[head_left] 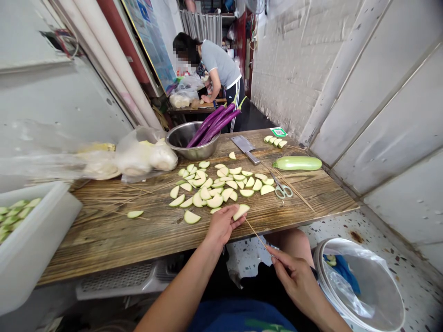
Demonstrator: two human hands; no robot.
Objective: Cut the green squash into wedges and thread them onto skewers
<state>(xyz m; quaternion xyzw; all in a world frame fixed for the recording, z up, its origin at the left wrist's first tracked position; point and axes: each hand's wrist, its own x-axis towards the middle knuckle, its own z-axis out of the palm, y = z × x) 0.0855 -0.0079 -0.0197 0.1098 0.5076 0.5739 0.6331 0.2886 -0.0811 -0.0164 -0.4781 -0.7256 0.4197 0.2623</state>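
Between the fingers of my left hand (223, 224) is a half-round zucchini slice (241, 211), pale with a green rind, held just over the table's front edge. My right hand (292, 272) pinches a thin wooden skewer (256, 234), which slants up to the left. Its far end meets the slice; whether the tip has gone in, I cannot tell. Beyond my left hand, many similar zucchini slices (215, 201) lie loosely spread on the wooden table (138, 242). A single slice on a skewer (134, 214) lies farther left.
A cleaver (243, 144), scissors (284, 191) and a whole zucchini (297, 163) lie to the right. Eggplants (218, 122) stand in a metal bowl (173, 144). A white bin (44, 235) holds skewered slices at left. A lined bucket (391, 295) stands at right. Another person (221, 64) bends over a back table.
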